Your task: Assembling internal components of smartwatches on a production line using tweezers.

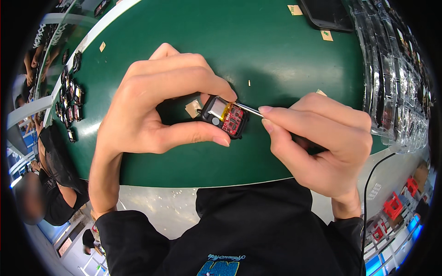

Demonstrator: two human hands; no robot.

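Observation:
Between the thumb and fingers of my left hand [161,99] is a small black electronic device [234,135] with its casing open. Inside it show a red circuit board [233,122], a silver battery cell [216,109] and a strip of yellow tape. My right hand [322,138] pinches a pair of thin metal tweezers [249,109]. The tip of the tweezers reaches the upper edge of the device, near the yellow tape; whether it grips anything there is too small to tell. A beige paper piece [193,109] lies behind the device, partly hidden.
Stacked clear plastic trays [396,78] holding dark parts line the right side of the green table [294,60]. A black tray-like object [327,14] sits at the far right. Several small devices [70,101] lie along the left edge. Another person [55,184] is at the left.

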